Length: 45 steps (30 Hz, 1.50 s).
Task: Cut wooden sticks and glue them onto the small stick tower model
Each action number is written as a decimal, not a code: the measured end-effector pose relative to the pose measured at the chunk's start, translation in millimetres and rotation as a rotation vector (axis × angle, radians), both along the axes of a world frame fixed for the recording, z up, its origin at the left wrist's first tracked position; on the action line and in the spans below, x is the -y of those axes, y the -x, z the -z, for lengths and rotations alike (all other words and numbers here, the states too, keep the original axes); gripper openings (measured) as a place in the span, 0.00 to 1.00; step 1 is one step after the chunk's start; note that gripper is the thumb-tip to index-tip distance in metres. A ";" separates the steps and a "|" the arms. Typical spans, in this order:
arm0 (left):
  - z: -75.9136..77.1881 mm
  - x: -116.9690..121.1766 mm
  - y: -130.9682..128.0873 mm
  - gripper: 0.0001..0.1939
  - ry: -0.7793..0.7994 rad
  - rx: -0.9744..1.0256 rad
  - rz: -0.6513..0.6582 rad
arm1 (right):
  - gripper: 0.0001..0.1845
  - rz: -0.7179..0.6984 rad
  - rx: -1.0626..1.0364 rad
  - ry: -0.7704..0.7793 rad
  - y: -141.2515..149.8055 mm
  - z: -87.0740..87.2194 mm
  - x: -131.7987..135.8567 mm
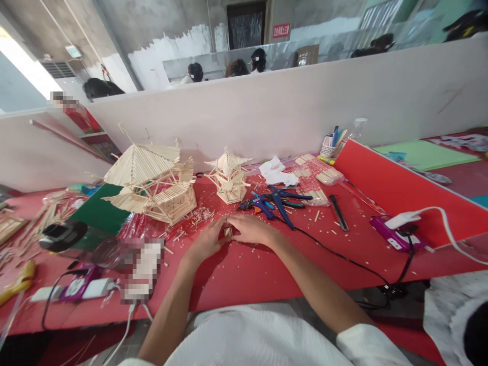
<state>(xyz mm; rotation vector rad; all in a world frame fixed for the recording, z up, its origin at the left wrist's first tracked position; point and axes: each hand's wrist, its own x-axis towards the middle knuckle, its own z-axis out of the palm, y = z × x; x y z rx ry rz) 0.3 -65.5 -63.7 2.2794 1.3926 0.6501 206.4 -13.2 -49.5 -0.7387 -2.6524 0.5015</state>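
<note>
My left hand [209,239] and my right hand [253,230] meet over the red table, fingertips together. Between them is a short bundle of pale wooden sticks [227,232], mostly covered by my fingers. Both hands are closed around it. Just beyond them stands a small pagoda model made of sticks [231,178]. A larger pavilion model of the same sticks [152,183] is to the left. To the right of the small model lie a blue-handled glue gun [247,204] and blue cutting pliers [280,204], partly overlapping.
Stick offcuts [198,217] litter the red table [244,279]. Right of the tools are a utility knife [338,212], bagged sticks [305,178], white tissue [277,172] and a purple power strip [396,234] with cables. A dark-capped bottle [87,244] lies left. A white partition [267,107] borders the back.
</note>
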 end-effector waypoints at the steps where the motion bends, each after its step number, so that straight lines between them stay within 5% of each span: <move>1: 0.8 -0.1 -0.1 0.33 0.000 -0.012 -0.001 | 0.15 0.000 -0.003 0.001 -1.1 -0.2 -0.7; 45: 10.5 -4.9 9.0 0.37 0.042 0.022 -0.018 | 0.09 0.032 0.047 -0.014 3.7 -6.3 6.2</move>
